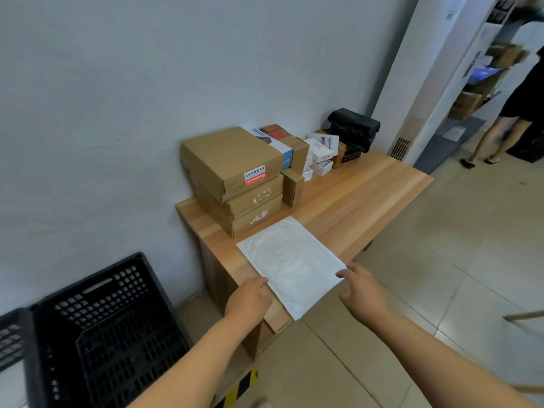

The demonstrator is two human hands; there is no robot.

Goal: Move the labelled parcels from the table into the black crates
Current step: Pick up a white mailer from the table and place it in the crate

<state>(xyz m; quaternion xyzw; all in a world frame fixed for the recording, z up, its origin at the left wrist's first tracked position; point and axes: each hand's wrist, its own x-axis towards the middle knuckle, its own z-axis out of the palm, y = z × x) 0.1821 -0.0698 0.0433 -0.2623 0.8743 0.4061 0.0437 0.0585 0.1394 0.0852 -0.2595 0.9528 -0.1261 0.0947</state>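
Head view: white padded parcel (290, 265) flat on tabletop (368, 198), near corner overhanging the edge. Left hand (250, 298) touching its left edge, right hand (363, 291) at its right corner; both grips loose, fingers relaxed, holding nothing. Black crate (103, 328) on floor, left.

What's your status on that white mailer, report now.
Left hand and right hand at the white mailer, touching its near corners. Mailer flat on the table, not lifted. Crate open at left, path clear.
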